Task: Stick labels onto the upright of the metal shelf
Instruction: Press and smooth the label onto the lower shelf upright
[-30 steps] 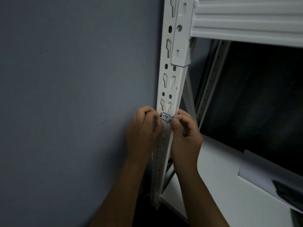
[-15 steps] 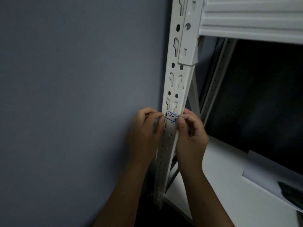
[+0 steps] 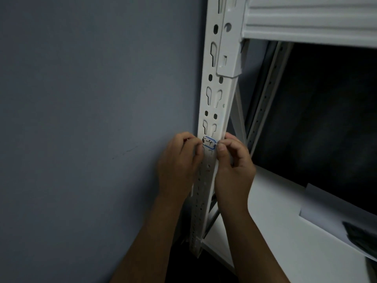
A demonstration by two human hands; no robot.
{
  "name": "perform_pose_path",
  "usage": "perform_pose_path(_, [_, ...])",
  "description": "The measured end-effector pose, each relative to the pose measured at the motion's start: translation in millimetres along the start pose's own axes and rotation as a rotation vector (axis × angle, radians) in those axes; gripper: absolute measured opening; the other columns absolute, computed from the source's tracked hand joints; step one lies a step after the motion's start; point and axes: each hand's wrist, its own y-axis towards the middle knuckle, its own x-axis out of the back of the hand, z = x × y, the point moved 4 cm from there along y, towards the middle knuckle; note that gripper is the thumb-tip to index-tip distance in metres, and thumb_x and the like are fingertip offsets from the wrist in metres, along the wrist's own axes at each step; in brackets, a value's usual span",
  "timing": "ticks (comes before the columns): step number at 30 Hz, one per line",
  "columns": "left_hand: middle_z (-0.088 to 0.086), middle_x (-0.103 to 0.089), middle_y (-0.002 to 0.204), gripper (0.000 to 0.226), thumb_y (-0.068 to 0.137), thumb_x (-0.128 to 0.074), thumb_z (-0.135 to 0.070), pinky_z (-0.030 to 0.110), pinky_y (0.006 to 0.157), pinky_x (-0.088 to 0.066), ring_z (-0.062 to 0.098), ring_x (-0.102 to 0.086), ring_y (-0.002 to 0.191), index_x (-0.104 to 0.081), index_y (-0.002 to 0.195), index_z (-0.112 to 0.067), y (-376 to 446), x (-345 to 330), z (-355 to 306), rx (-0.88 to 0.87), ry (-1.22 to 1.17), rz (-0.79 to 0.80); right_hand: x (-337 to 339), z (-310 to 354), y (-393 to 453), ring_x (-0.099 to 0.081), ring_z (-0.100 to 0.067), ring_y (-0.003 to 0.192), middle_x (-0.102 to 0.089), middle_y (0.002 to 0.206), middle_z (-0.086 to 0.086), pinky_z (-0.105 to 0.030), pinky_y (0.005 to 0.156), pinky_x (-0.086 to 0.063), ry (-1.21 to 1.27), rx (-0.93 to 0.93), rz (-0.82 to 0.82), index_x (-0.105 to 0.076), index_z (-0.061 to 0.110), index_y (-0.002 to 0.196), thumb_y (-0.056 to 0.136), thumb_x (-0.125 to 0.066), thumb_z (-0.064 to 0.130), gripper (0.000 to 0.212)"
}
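we pinch the thin, light label (image 3: 209,144) on the upright (image 3: 221,103) by its two ends, left hand (image 3: 179,166) and right hand (image 3: 232,166), because it probably creases easily.

A storeroom or stockroom, by the look of it. A white slotted metal shelf upright (image 3: 214,111) with a beam (image 3: 310,19) and a bare shelf board (image 3: 275,231) stands against a plain grey wall (image 3: 91,119).
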Motion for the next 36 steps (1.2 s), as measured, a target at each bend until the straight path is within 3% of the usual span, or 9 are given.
perform_pose_path(5, [0.007,-0.059,0.088,0.013,0.083,-0.054,-0.019,0.016,0.065,-0.035,0.009,-0.044,0.077,-0.061,0.08,-0.009,4.9,-2.6,-3.3,0.033,0.034,-0.024,0.1,-0.9,0.5,-0.057,-0.012,0.114,-0.062,0.115,0.004,-0.023,0.092,-0.052,-0.027,0.01,-0.007,-0.061,0.028,0.083,0.091,-0.06,0.005,0.024])
perform_pose_path(11, [0.007,-0.06,0.09,0.017,0.084,-0.051,-0.022,0.019,0.05,-0.038,0.017,-0.058,0.069,-0.061,0.08,-0.009,6.8,-1.8,-5.7,0.073,0.02,0.026,-0.5,-1.0,0.7,-0.057,-0.015,0.115,-0.062,0.115,0.0,-0.023,0.088,-0.054,-0.005,0.019,-0.007,-0.061,0.024,0.084,0.09,-0.06,0.002,0.023])
perform_pose_path(15, [0.006,-0.06,0.091,0.017,0.085,-0.051,-0.023,0.0,0.054,-0.023,0.012,-0.057,0.07,-0.06,0.08,-0.009,6.0,-1.7,-4.5,0.118,0.006,0.044,0.5,-3.4,0.6,-0.058,-0.014,0.115,-0.062,0.114,0.003,-0.029,0.091,-0.054,0.001,0.007,-0.008,-0.062,0.023,0.084,0.09,-0.06,0.003,0.021])
perform_pose_path(19, [0.006,-0.061,0.091,0.027,0.088,-0.046,-0.03,-0.001,0.051,-0.023,0.011,-0.057,0.072,-0.061,0.081,-0.009,-0.7,-3.8,-1.6,0.096,0.014,0.069,1.3,-3.5,1.5,-0.058,-0.016,0.115,-0.062,0.117,-0.002,-0.023,0.088,-0.054,0.026,-0.006,-0.001,-0.062,0.02,0.085,0.09,-0.06,0.002,0.02])
perform_pose_path(22, [0.006,-0.059,0.092,0.025,0.088,-0.047,-0.03,0.002,0.055,-0.029,0.01,-0.055,0.071,-0.06,0.082,-0.01,-4.7,-3.0,-1.1,0.088,-0.005,0.075,1.3,-3.9,1.7,-0.058,-0.015,0.115,-0.062,0.117,-0.003,-0.026,0.088,-0.055,0.043,-0.015,-0.008,-0.063,0.018,0.086,0.09,-0.06,0.001,0.018])
perform_pose_path(25, [0.001,-0.052,0.102,0.021,0.089,-0.047,-0.029,0.027,0.061,-0.049,0.011,-0.054,0.082,-0.06,0.087,-0.013,2.2,1.8,4.4,0.209,-0.114,0.052,0.9,-3.1,1.4,-0.059,-0.013,0.113,-0.063,0.115,-0.003,-0.021,0.088,-0.054,0.039,-0.01,-0.01,-0.063,0.016,0.087,0.09,-0.059,0.001,0.017])
perform_pose_path(27, [0.0,-0.051,0.104,0.018,0.091,-0.05,-0.025,0.036,0.066,-0.051,0.015,-0.055,0.086,-0.062,0.091,-0.012,3.8,3.8,5.7,0.217,-0.129,0.038,1.0,-3.3,1.4,-0.059,-0.013,0.113,-0.063,0.114,-0.003,-0.021,0.088,-0.053,0.036,-0.007,-0.007,-0.063,0.016,0.088,0.09,-0.059,0.001,0.016])
perform_pose_path(31, [0.003,-0.054,0.102,0.019,0.091,-0.051,-0.024,0.032,0.065,-0.051,0.014,-0.054,0.085,-0.065,0.094,-0.011,-1.6,2.9,2.4,0.158,-0.114,0.031,1.7,-3.6,1.5,-0.059,-0.013,0.113,-0.063,0.115,-0.002,-0.027,0.093,-0.053,0.015,-0.006,-0.007,-0.062,0.02,0.086,0.09,-0.059,0.002,0.019])
perform_pose_path(36, [0.004,-0.056,0.098,0.018,0.088,-0.055,-0.026,0.024,0.062,-0.047,0.01,-0.05,0.084,-0.064,0.091,-0.011,-2.6,3.2,-0.4,0.078,-0.09,0.022,0.5,-1.7,0.4,-0.058,-0.015,0.115,-0.062,0.115,-0.002,-0.015,0.084,-0.052,0.042,-0.004,-0.005,-0.061,0.018,0.088,0.09,-0.059,0.002,0.017])
